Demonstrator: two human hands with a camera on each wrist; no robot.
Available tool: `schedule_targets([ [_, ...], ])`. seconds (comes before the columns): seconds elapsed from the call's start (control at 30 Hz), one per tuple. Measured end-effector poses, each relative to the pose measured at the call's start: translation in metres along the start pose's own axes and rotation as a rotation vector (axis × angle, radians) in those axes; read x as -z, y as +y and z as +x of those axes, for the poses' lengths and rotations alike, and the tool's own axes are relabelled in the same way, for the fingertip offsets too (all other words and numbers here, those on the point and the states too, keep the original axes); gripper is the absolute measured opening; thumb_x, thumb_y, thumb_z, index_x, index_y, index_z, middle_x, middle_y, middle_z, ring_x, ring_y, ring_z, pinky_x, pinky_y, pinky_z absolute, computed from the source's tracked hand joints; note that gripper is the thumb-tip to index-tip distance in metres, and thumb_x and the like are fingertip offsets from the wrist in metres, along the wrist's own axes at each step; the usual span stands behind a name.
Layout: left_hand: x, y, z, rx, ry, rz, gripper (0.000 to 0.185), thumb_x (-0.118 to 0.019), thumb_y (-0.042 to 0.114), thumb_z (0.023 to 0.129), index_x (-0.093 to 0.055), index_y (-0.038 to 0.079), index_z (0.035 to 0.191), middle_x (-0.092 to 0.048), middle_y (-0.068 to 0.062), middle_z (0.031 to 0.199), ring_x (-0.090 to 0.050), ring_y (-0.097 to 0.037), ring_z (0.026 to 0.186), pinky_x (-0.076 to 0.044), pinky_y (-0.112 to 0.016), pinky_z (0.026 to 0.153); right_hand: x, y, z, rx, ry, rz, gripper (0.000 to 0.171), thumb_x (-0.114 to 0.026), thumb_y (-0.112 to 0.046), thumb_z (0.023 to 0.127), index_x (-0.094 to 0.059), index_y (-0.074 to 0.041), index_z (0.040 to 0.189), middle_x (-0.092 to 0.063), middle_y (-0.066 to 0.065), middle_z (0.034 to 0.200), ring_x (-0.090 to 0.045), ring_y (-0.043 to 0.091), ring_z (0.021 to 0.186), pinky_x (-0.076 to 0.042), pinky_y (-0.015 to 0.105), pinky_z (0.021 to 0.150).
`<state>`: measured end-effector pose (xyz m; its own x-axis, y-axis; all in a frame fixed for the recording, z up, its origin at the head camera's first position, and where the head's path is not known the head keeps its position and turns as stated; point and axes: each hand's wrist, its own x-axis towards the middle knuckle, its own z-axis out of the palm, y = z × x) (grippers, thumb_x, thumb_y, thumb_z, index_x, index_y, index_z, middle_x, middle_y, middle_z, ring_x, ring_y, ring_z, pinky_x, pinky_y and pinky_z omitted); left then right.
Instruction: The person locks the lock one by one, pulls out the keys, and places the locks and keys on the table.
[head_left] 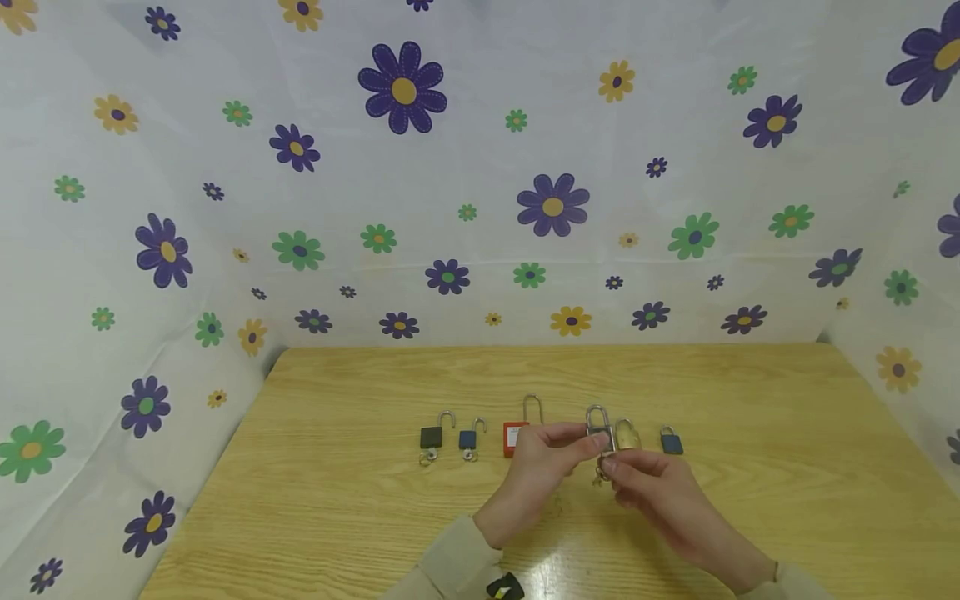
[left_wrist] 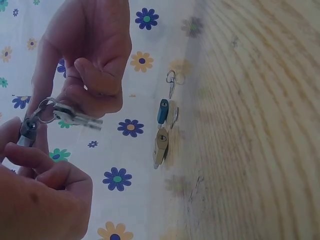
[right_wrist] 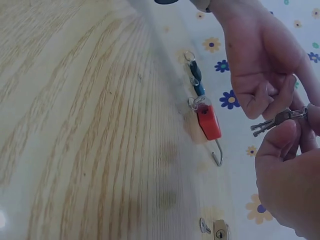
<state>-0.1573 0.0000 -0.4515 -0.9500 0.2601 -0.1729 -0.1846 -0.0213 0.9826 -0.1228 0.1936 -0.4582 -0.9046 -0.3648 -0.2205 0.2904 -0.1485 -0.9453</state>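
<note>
On table (head_left: 787, 500): three padlocks (head_left: 468, 439) left of held padlock (head_left: 596, 431), two others (head_left: 672, 442) right, row parallel to far edge.

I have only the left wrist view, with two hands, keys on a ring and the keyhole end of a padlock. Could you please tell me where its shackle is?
Observer: In the head view, the held padlock's shackle is at the end opposite the keys.
Operator: Thank you. Is another lock near the left hand?
Observer: Yes, a red padlock lies partly hidden behind it.
Operator: Is that one open or closed?
Observer: Open: in the right wrist view, the red padlock's shackle ends in a free tip.
</note>
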Motion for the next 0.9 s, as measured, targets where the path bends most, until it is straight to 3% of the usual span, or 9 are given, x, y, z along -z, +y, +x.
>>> schedule_targets([
  [0.3,0.000,-0.003,-0.001,-0.044,0.003,-0.015,0.028,-0.081,0.028,0.090,-0.079,0.008,0.110,-0.079,-0.006,0.110,-0.069,-0.010,0.108,-0.054,-0.031,0.096,-0.009,0.002,0.001,0.011,0.159,-0.103,0.016,-0.065,-0.012,0.100,-0.079,-0.019,0.096,-0.065,-0.012,0.082,-0.056,0.007,0.076,-0.052,0.023,0.074],
  [0.43,0.000,-0.003,-0.002,-0.058,0.011,0.001,0.028,-0.081,0.028,0.090,-0.080,0.008,0.109,-0.079,-0.005,0.109,-0.069,-0.010,0.107,-0.055,-0.030,0.094,-0.011,0.001,0.000,0.026,0.203,-0.131,0.013,-0.067,-0.010,0.099,-0.079,-0.014,0.095,-0.066,-0.011,0.081,-0.057,0.007,0.074,-0.052,0.023,0.072],
  [0.73,0.000,-0.002,-0.003,-0.057,0.006,0.030,0.027,-0.081,0.031,0.090,-0.080,0.011,0.108,-0.080,-0.003,0.107,-0.069,-0.011,0.107,-0.054,-0.033,0.096,-0.014,0.000,0.001,0.020,0.268,-0.177,0.012,-0.069,-0.010,0.097,-0.077,-0.002,0.101,-0.068,-0.012,0.081,-0.057,0.008,0.073,-0.053,0.024,0.072],
  [0.9,-0.001,-0.004,-0.004,-0.054,0.011,0.002,0.026,-0.081,0.030,0.090,-0.080,0.010,0.107,-0.080,-0.005,0.108,-0.068,-0.013,0.110,-0.054,-0.038,0.099,-0.016,0.000,-0.001,0.014,0.264,-0.203,0.017,-0.069,-0.011,0.097,-0.076,0.004,0.103,-0.071,-0.013,0.083,-0.057,0.008,0.074,-0.054,0.025,0.073],
])
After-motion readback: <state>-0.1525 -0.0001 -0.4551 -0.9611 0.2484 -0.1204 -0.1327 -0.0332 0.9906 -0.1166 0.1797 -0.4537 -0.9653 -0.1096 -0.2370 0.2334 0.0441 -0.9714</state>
